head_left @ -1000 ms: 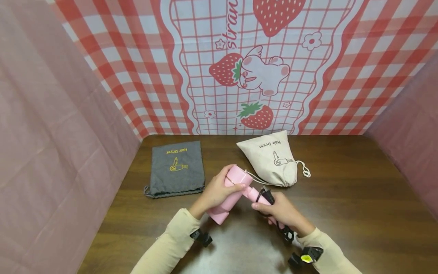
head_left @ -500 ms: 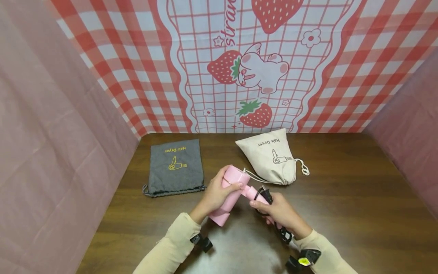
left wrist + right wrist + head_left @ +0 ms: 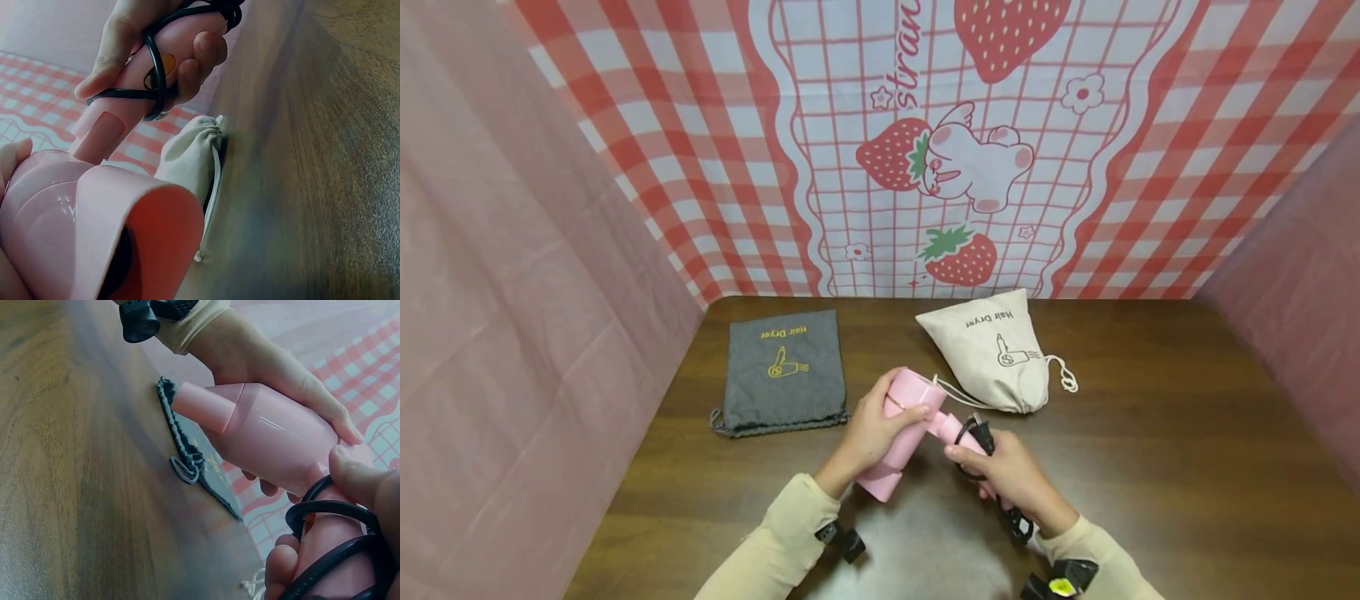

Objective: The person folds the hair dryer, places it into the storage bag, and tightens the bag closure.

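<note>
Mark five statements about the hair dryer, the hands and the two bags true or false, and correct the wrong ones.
1. The left hand and the right hand both hold the pink hair dryer. True.
2. The black cord hangs free of the handle. False: the black cord loops around the handle.
3. The grey bag overlaps the cream bag. False: the grey bag and the cream bag lie apart on the wooden table.
4. The words "Hair Dryer" are printed on both bags. True.
5. The print on the grey bag is red. False: it is yellow.
</note>
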`<state>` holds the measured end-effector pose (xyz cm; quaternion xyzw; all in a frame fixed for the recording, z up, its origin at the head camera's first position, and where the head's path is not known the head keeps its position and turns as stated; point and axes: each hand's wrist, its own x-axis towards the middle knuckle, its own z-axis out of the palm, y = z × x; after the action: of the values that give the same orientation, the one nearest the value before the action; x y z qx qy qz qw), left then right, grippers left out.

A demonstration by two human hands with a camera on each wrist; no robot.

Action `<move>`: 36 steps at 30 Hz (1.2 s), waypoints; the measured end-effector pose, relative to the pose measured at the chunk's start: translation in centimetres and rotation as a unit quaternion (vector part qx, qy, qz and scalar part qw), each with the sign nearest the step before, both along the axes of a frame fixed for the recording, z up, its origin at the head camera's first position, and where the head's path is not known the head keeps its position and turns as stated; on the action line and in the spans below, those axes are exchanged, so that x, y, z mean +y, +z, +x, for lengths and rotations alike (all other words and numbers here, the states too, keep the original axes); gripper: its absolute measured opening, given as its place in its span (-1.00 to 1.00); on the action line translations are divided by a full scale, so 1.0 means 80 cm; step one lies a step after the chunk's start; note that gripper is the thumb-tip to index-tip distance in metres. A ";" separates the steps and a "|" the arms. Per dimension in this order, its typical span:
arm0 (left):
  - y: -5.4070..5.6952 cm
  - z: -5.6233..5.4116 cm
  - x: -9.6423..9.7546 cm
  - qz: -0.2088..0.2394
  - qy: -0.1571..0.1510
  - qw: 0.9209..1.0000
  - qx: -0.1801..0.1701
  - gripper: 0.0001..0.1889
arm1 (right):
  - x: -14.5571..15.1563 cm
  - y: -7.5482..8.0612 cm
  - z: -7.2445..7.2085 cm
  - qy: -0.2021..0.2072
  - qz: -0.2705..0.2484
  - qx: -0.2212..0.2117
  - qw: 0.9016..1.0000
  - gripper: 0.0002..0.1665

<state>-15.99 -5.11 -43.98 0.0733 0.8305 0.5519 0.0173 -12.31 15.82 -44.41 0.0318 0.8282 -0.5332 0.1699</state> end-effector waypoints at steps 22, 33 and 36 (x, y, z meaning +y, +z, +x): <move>-0.013 0.012 0.034 0.150 0.141 0.979 0.004 -0.29 | -0.028 0.006 -0.008 -0.094 -0.052 0.033 0.994 -0.43; -0.009 0.017 0.039 0.144 0.157 0.977 0.011 -0.28 | -0.033 0.005 -0.003 -0.125 -0.029 0.048 0.991 -0.38; -0.011 0.021 0.047 0.160 0.176 0.971 0.023 -0.30 | -0.043 0.004 0.003 -0.155 -0.050 0.073 0.984 -0.42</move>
<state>-14.31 -1.34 -44.84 -0.0593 0.7313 0.6703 -0.1114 -12.11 12.37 -44.10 0.1123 0.7958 -0.5946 0.0252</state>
